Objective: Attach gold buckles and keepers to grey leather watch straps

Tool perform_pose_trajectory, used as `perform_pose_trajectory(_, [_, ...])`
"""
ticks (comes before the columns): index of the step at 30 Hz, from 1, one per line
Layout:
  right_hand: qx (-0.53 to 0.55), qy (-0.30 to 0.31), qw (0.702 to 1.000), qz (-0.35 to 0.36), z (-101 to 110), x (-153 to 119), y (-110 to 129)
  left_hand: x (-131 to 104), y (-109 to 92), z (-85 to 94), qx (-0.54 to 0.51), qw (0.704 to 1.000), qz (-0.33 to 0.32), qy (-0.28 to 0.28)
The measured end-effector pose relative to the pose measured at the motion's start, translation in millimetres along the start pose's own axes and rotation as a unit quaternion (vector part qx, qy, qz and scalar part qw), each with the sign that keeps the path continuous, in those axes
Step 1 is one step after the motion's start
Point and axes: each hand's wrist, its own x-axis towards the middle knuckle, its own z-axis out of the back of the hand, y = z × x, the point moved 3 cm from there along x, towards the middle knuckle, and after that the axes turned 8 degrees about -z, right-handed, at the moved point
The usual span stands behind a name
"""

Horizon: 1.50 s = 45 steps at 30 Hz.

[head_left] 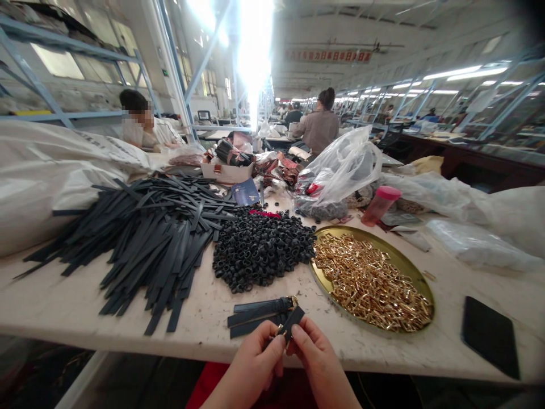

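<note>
My left hand (264, 351) and my right hand (310, 344) meet at the table's front edge, both closed on one black strap (293, 322). A bit of gold metal, seemingly a buckle, shows between the fingers at the strap; its lower part is hidden. Just beyond my left hand lie several black straps with buckles (259, 315), side by side. Behind them is a heap of small black loops (261, 247). To the right, a round gold tray (394, 247) carries a pile of gold buckles (374, 284). A big pile of loose black strips (157, 238) spreads on the left.
A black phone-like slab (489, 335) lies at the right edge. Farther back are a pink-lidded jar (382, 204), a clear plastic bag (340, 170), a white box (227, 172) and a blue card (246, 192). White sacks (51, 176) stand left. Two people sit beyond the table.
</note>
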Motion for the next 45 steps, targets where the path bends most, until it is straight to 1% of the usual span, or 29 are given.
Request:
perform_pose_trajectory(4, [-0.059,0.011,0.998,0.01,-4,-5,7,1,2,0.0,-0.034,0.999,-0.001,-0.002])
perform_pose_trajectory(6, [-0.127,-0.02,0.99,0.058,-3,-8,12,1,3,1.2,-0.04,0.999,-0.003,-0.009])
perform_pose_trajectory(8, [-0.212,-0.059,0.967,0.126,-1,-10,16,1,3,2.4,-0.037,0.999,-0.007,-0.015])
perform_pose_trajectory(10, [-0.25,-0.063,0.954,0.155,1,-10,17,0,3,3.3,-0.013,1.0,-0.014,-0.024])
perform_pose_trajectory(12, [-0.213,-0.033,0.969,0.122,3,-6,14,0,0,3.9,0.023,0.999,-0.021,-0.03])
perform_pose_trajectory(14, [-0.152,0.0,0.987,0.057,5,-1,10,0,-3,3.6,0.048,0.998,-0.024,-0.022])
perform_pose_trajectory(15, [-0.131,0.009,0.991,0.035,5,0,8,1,-4,3.4,0.052,0.998,-0.024,-0.014])
perform_pose_trajectory(16, [-0.128,0.007,0.991,0.031,6,1,8,2,-5,3.4,0.049,0.999,-0.02,-0.007])
perform_pose_trajectory(18, [-0.176,-0.017,0.98,0.088,7,1,11,5,-4,3.9,0.029,1.0,-0.01,0.003])
perform_pose_trajectory(20, [-0.252,-0.038,0.952,0.172,7,0,16,8,-3,5.0,0.015,1.0,-0.002,0.0])
perform_pose_trajectory(21, [-0.282,-0.042,0.937,0.2,7,0,18,9,-2,5.6,0.02,1.0,-0.002,-0.005])
perform_pose_trajectory(22, [-0.296,-0.043,0.931,0.208,8,1,19,9,-2,6.3,0.035,0.999,-0.004,-0.014])
perform_pose_trajectory(23, [-0.288,-0.039,0.937,0.194,9,3,19,10,-3,6.8,0.058,0.998,-0.005,-0.022])
perform_pose_trajectory(25, [-0.214,-0.008,0.97,0.117,10,8,17,9,-5,6.6,0.104,0.994,-0.006,-0.021])
perform_pose_trajectory(26, [-0.161,0.019,0.984,0.068,10,11,16,9,-7,6.1,0.119,0.993,-0.005,-0.011])
perform_pose_trajectory(28, [-0.071,0.072,0.995,-0.006,9,15,14,11,-8,5.8,0.134,0.991,-0.004,0.016])
perform_pose_trajectory(29, [-0.055,0.078,0.995,-0.011,9,16,14,13,-8,6.6,0.139,0.99,-0.006,0.025])
perform_pose_trajectory(30, [-0.066,0.062,0.996,0.011,10,17,16,16,-6,8.2,0.145,0.989,-0.009,0.026])
perform_pose_trajectory(31, [-0.097,0.037,0.993,0.05,11,18,17,20,-3,10.1,0.149,0.988,-0.015,0.023])
perform_pose_trajectory(33, [-0.18,-0.014,0.974,0.139,13,18,20,29,5,13.6,0.147,0.989,-0.02,0.019])
perform_pose_trajectory(35, [-0.234,-0.027,0.954,0.184,15,17,21,39,13,15.0,0.129,0.991,-0.011,0.023])
perform_pose_trajectory(37, [-0.247,0.01,0.956,0.161,19,20,21,44,15,14.2,0.101,0.995,-0.006,0.028])
perform_pose_trajectory(39, [-0.25,0.084,0.957,0.119,27,27,26,45,8,12.0,0.097,0.995,-0.018,0.029])
perform_pose_trajectory(40, [-0.264,0.104,0.953,0.109,34,32,31,45,3,10.4,0.112,0.993,-0.029,0.036])
perform_pose_trajectory(41, [-0.3,0.092,0.943,0.112,44,39,39,44,-2,8.7,0.135,0.989,-0.035,0.045])
perform_pose_trajectory(42, [-0.351,0.048,0.926,0.127,56,47,49,43,-6,7.2,0.16,0.985,-0.037,0.054])
perform_pose_trajectory(43, [-0.409,-0.025,0.9,0.148,69,57,61,43,-9,6.2,0.182,0.981,-0.036,0.059])
perform_pose_trajectory(44, [-0.469,-0.104,0.861,0.166,81,66,73,43,-10,5.7,0.193,0.979,-0.032,0.056])
perform_pose_trajectory(45, [-0.501,-0.156,0.833,0.178,91,75,85,43,-10,5.8,0.192,0.98,-0.027,0.046])
